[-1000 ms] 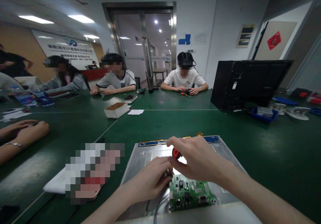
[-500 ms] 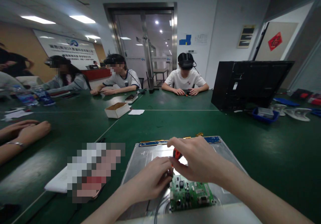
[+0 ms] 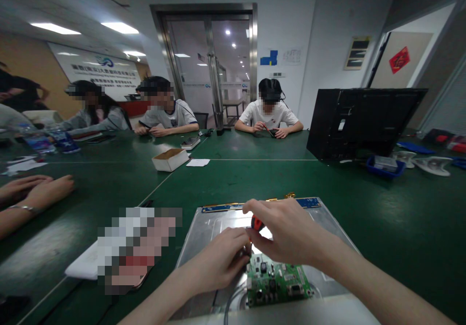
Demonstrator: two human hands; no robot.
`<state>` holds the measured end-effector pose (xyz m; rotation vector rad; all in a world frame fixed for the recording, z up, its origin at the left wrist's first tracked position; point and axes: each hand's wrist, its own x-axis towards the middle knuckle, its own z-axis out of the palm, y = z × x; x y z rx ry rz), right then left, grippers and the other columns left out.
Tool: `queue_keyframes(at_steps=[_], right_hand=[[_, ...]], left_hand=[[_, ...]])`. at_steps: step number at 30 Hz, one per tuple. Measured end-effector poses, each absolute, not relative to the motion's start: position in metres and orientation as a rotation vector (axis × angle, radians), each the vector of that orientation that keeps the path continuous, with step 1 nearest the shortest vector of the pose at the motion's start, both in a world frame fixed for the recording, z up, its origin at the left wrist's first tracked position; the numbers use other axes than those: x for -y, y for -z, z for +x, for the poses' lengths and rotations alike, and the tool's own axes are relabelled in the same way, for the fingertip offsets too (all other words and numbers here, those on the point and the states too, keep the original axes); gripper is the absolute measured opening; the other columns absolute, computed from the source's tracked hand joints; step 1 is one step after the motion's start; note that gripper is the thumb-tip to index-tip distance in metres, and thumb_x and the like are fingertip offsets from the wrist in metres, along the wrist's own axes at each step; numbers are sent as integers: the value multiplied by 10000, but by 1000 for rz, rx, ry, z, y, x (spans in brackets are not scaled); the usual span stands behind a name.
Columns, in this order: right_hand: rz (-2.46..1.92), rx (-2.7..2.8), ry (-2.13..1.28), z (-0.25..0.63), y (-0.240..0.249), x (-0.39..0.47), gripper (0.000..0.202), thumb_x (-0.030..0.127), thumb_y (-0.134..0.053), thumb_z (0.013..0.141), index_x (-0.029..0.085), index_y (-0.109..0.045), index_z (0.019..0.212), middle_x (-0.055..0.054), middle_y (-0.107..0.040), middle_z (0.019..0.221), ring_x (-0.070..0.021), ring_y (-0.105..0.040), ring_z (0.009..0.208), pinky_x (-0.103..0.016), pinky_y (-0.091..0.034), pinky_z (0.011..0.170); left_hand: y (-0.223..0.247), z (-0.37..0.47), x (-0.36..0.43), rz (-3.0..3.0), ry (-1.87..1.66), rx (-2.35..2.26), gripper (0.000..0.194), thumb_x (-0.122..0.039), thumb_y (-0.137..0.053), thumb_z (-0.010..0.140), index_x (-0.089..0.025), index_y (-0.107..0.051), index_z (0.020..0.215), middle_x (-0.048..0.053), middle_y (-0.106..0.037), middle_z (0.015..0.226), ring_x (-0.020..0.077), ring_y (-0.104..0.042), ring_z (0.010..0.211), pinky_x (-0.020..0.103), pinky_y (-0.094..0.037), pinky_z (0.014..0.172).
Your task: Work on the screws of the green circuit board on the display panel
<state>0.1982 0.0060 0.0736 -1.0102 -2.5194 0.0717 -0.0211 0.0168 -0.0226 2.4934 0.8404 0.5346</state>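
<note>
A red and black screwdriver (image 3: pixel 257 223) is held by its handle in my right hand (image 3: pixel 282 228), above the far-left corner of a green circuit board (image 3: pixel 278 281). My left hand (image 3: pixel 227 254) is closed at that corner, its fingertips close to the screwdriver's lower end; what they pinch is hidden. The board lies on a silver metal panel (image 3: pixel 194 240) flat on the table. Along the panel's far edge runs a narrow blue circuit strip (image 3: pixel 307 203). A grey cable (image 3: pixel 229 303) curves from beside the board towards me.
On the green table (image 3: pixel 393 218), a blurred-out white and pink item (image 3: pixel 141 252) lies to the left. Farther back are an open cardboard box (image 3: pixel 170 160), a black monitor (image 3: pixel 360 121) and a blue tray (image 3: pixel 386 166). Another person's hands (image 3: pixel 47 191) rest at left; several people sit around.
My hands, the screwdriver and the board look unmoved. Across the table, the person in white has raised one hand with a thin tool; the person beside them has shifted slightly.
</note>
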Motion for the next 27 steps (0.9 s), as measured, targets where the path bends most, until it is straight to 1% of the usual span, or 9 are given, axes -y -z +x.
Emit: queue_keyframes(at_steps=[7,11,14,21,27], right_hand=[[-1016,2529,-64,199,-73,-6,185,302,-567,963,203,-578,1118,-52,-792,901,-200,-706,715,-292,-263,562],[-1015,2540,-82,199,-73,-7,190,345,-596,987,203,-573,1111,-52,-798,912,-202,-712,725,-293,-261,570],[-1004,2531,-100,199,-73,-7,196,362,-605,992,206,-575,1106,-46,-802,923,-206,-717,744,-296,-268,581],[-1022,2532,-99,199,-73,-6,200,365,-591,995,202,-584,1111,-57,-801,948,-211,-720,756,-299,-276,582],[-1020,2540,-92,199,-74,-7,200,334,-575,986,198,-578,1133,-61,-795,946,-214,-717,753,-296,-288,586]], left_hand=[[20,-21,-15,2497,-524,-876,135,-126,-523,935,-196,-606,1014,90,-678,1048,257,-609,945,396,-505,836],[20,-20,-13,2520,-555,-884,141,-103,-518,915,-193,-604,982,78,-673,1012,249,-604,923,397,-489,845],[20,-20,-14,2532,-558,-872,144,-112,-508,926,-188,-606,1000,78,-671,1000,244,-600,893,400,-483,830],[17,-19,-14,2520,-548,-861,154,-97,-512,909,-196,-589,998,76,-677,1008,244,-604,892,392,-487,833],[19,-20,-15,2523,-539,-862,144,-104,-510,919,-195,-595,991,77,-676,1006,246,-611,898,394,-485,829]])
